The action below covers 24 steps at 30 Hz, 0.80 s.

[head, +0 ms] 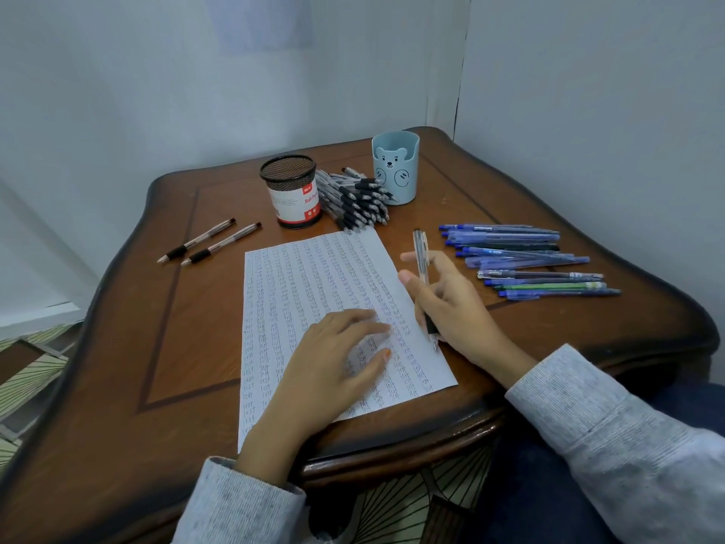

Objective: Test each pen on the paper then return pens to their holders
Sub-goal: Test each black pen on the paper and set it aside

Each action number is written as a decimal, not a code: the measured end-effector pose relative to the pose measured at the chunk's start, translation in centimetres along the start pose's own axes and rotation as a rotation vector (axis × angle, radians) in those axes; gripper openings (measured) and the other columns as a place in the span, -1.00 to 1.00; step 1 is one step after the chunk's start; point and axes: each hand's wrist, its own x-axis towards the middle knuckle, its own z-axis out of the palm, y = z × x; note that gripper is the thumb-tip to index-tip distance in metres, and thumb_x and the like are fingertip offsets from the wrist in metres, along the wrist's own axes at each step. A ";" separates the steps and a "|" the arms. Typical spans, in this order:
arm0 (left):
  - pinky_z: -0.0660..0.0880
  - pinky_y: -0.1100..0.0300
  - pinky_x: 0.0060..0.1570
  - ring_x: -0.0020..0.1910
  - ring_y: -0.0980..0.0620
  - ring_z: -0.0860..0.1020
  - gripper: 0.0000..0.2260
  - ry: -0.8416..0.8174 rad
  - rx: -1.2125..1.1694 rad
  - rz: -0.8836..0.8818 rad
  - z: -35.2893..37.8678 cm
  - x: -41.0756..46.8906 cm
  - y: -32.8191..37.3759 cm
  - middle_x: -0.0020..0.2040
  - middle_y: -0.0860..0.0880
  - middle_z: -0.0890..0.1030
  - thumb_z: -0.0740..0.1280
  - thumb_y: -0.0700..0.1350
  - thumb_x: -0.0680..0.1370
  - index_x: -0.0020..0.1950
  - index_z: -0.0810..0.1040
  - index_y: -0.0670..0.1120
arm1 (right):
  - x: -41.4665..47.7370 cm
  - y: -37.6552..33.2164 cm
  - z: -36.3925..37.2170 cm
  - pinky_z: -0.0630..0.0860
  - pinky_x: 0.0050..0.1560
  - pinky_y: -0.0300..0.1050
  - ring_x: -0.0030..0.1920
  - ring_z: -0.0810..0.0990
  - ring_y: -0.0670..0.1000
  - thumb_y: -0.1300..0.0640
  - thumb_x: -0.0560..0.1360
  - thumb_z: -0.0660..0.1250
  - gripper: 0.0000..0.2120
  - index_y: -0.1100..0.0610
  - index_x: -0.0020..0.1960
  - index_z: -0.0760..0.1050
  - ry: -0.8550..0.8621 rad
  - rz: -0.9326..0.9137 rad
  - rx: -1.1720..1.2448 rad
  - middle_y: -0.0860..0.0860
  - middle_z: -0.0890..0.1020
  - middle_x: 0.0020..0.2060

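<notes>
Head view: left hand (337,359) lies flat, fingers straight, pinning paper (310,292) against sliding; right hand (451,304) grasps clear pen (423,284), tip on sheet edge for testing

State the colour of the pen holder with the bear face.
The rounded plastic bear-face pen holder is light blue; head view.

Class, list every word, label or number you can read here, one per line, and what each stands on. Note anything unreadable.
"Ball Pe": label of the black mesh holder; the rest curves out of sight.
"test": handwritten repeatedly in columns on the paper, clearest near its bottom edge.
Too blurred: the logo and small print on that label; any print on the blue pens.
No text: the blue bear holder, only a face.
</notes>
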 end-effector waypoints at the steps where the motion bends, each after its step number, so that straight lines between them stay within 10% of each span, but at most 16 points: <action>1: 0.33 0.17 0.29 0.27 0.26 0.38 -0.64 0.025 -0.031 -0.009 -0.2 0.0 0.0 0.26 0.21 0.48 0.18 0.21 0.52 0.23 0.55 0.13 | 0.0 0.0 0.1 0.38 -0.45 -0.27 -0.53 0.40 -0.12 0.00 0.60 0.19 -0.77 -0.04 0.25 0.33 -0.004 -0.009 -0.012 -0.01 0.50 -0.53; 7: 0.28 0.25 0.28 0.26 0.29 0.38 -0.61 0.052 -0.039 -0.039 -1.8 0.4 -0.1 0.24 0.26 0.48 0.16 0.24 0.50 0.24 0.53 0.16 | 0.2 0.2 0.2 0.53 -0.09 0.03 -0.51 0.49 0.11 0.07 0.64 0.11 -0.73 0.15 0.27 0.40 0.002 -0.052 -0.102 -0.03 0.46 -0.60; 11: 0.25 0.23 0.28 0.27 0.26 0.36 -0.61 0.001 0.042 -0.065 -3.5 1.1 -1.5 0.26 0.24 0.46 0.19 0.25 0.51 0.28 0.48 0.17 | 0.0 0.0 0.1 0.40 -0.38 -0.37 -0.60 0.41 -0.09 0.08 0.60 0.23 -0.68 0.01 0.34 0.35 -0.017 -0.086 -0.083 0.02 0.50 -0.58; 24: 0.29 0.07 0.37 0.33 0.22 0.34 -0.55 -0.079 -0.060 -0.265 -5.4 4.9 -7.1 0.33 0.23 0.41 0.27 0.33 0.40 0.25 0.48 0.23 | 1.2 -0.5 -0.7 0.35 -0.46 -0.32 -0.46 0.41 -0.11 0.42 0.55 0.12 -0.44 -0.12 0.37 0.29 -0.134 0.204 0.348 0.10 0.57 -0.27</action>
